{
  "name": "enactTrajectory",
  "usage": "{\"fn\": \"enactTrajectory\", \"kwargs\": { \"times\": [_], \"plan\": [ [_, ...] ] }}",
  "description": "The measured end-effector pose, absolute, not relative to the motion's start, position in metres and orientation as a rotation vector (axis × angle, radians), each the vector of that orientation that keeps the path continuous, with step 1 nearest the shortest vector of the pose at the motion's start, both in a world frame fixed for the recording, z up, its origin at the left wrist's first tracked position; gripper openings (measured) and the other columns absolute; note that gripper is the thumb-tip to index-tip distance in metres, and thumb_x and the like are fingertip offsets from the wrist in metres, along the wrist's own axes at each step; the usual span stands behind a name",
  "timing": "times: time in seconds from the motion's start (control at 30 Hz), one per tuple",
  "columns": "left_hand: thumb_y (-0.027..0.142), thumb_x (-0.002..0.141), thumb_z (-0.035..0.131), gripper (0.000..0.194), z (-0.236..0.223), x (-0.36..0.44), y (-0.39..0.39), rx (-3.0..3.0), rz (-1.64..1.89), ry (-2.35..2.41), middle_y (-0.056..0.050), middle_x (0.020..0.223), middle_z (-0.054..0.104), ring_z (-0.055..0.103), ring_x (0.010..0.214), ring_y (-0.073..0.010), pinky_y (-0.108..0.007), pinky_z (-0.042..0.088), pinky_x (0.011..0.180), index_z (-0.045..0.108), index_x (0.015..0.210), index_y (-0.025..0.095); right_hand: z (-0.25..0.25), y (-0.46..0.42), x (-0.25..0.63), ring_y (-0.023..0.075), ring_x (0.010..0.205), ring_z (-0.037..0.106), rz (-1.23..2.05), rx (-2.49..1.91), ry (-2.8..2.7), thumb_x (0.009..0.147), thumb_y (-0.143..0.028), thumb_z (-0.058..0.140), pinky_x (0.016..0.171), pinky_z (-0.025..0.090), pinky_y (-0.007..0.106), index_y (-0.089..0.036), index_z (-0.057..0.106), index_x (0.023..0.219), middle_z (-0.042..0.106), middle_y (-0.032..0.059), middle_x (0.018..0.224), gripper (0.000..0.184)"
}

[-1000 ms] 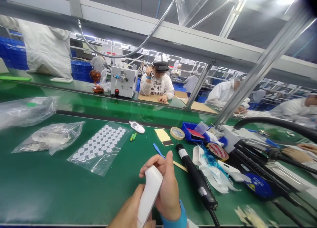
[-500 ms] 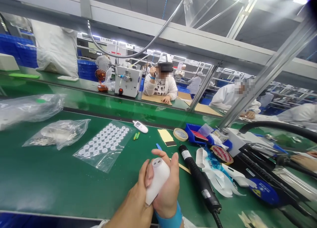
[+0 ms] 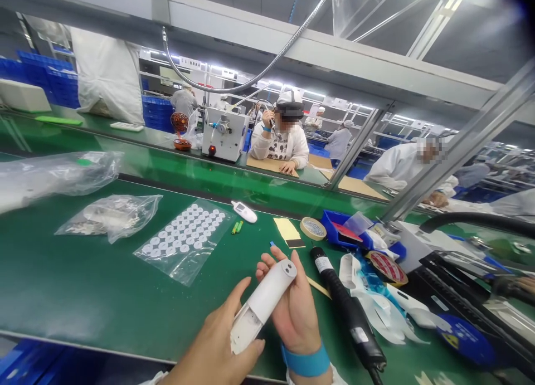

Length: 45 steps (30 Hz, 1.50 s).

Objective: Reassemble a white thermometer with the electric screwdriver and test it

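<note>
A white handheld device housing is tilted up to the right, with two dark round holes at its upper end. Its lower end shows an open recess like a battery compartment. My left hand grips that lower end between thumb and fingers. Palm up, my right hand cradles the upper part, its thumb along the side and its fingers partly hidden behind. A blue band circles my right wrist. Beyond my hands lie a small white device with a display and green batteries.
A bag of round white discs and another parts bag lie left. To the right are a black electric screwdriver, a tape roll, a blue bin and white housings. A co-worker sits across the bench.
The device housing has turned and moved out of my clasped hands, exposing its open recess. My left hand has shifted to its lower end, and my right hand has opened out somewhat.
</note>
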<state>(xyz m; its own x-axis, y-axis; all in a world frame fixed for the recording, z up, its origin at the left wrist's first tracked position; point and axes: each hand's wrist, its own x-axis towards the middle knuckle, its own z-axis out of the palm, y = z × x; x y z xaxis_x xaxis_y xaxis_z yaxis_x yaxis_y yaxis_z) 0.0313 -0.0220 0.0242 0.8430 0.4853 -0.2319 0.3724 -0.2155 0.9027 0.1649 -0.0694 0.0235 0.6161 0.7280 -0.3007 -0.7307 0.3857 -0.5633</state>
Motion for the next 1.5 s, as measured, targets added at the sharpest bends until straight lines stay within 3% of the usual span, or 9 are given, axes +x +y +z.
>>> {"fn": "enactTrajectory", "kwargs": {
  "times": [0.27,0.87,0.97,1.07,1.13,1.23,1.37,1.5],
  "plan": [
    [0.032,0.075,0.052,0.069,0.007,0.032,-0.023,1.775,0.168,0.684,-0.001,0.087,0.048,0.045,0.071,-0.0152,-0.027,0.036,0.066,0.020,0.135,0.023,0.017,-0.068,0.165,0.0129,0.076,0.060,0.985,-0.725,0.188,0.086,-0.040,0.045,0.069,0.052,0.024,-0.014,0.052,0.100,0.058,0.0060,0.089,0.030],
    [0.016,0.070,0.059,0.071,-0.006,0.030,-0.021,1.354,0.260,0.462,-0.001,0.098,0.043,0.049,0.071,-0.0094,-0.024,0.041,0.065,0.025,0.131,0.028,0.024,-0.069,0.169,0.0097,0.064,0.054,0.997,-0.621,0.178,0.085,-0.031,0.047,0.058,0.048,0.021,-0.016,0.053,0.089,0.054,0.0002,0.072,0.017],
    [0.021,0.070,0.065,0.071,-0.005,0.033,-0.019,1.272,0.228,0.443,-0.001,0.097,0.047,0.050,0.071,-0.0089,-0.023,0.042,0.066,0.027,0.130,0.026,0.026,-0.068,0.168,0.0088,0.060,0.052,0.991,-0.613,0.147,0.084,-0.032,0.048,0.056,0.047,0.020,-0.016,0.053,0.087,0.052,-0.0006,0.069,0.017],
    [0.034,0.072,0.065,0.057,0.000,0.040,-0.018,1.193,0.134,0.381,-0.003,0.089,0.054,0.056,0.066,-0.0107,-0.024,0.045,0.062,0.039,0.119,0.015,0.025,-0.067,0.166,0.0084,0.059,0.052,0.967,-0.648,0.089,0.081,-0.033,0.053,0.057,0.046,0.020,-0.016,0.053,0.087,0.053,-0.0012,0.068,0.018],
    [0.041,0.073,0.063,0.045,0.002,0.046,-0.017,1.158,0.076,0.367,-0.005,0.084,0.057,0.057,0.058,-0.0106,-0.022,0.045,0.054,0.047,0.103,0.011,0.024,-0.069,0.165,0.0099,0.064,0.055,0.947,-0.729,0.005,0.077,-0.036,0.058,0.062,0.047,0.021,-0.016,0.053,0.089,0.056,-0.0002,0.070,0.023],
    [0.045,0.069,0.065,0.044,0.005,0.050,-0.014,1.152,0.059,0.401,-0.005,0.079,0.058,0.056,0.053,-0.0089,-0.020,0.042,0.050,0.051,0.091,0.009,0.025,-0.079,0.166,0.0162,0.083,0.058,0.907,-0.927,-0.185,0.074,-0.045,0.061,0.075,0.048,0.027,-0.015,0.054,0.094,0.061,0.0058,0.087,0.037],
    [0.047,0.067,0.067,0.054,0.011,0.049,-0.007,1.269,0.115,0.447,-0.004,0.078,0.059,0.051,0.057,-0.0090,-0.020,0.041,0.053,0.055,0.104,0.010,0.025,-0.109,0.180,0.0213,0.106,0.051,0.792,-1.209,-0.410,0.074,-0.051,0.060,0.088,0.044,0.030,-0.018,0.054,0.104,0.055,0.0075,0.112,0.045],
    [0.046,0.071,0.064,0.047,0.021,0.045,0.000,1.573,0.233,0.563,-0.003,0.091,0.058,0.051,0.075,-0.0148,-0.021,0.041,0.064,0.060,0.108,0.019,0.021,-0.152,0.215,0.0196,0.106,0.050,0.607,-1.563,-0.463,0.069,-0.059,0.060,0.091,0.042,0.025,-0.020,0.055,0.104,0.053,0.0054,0.116,0.052]
  ]
}}
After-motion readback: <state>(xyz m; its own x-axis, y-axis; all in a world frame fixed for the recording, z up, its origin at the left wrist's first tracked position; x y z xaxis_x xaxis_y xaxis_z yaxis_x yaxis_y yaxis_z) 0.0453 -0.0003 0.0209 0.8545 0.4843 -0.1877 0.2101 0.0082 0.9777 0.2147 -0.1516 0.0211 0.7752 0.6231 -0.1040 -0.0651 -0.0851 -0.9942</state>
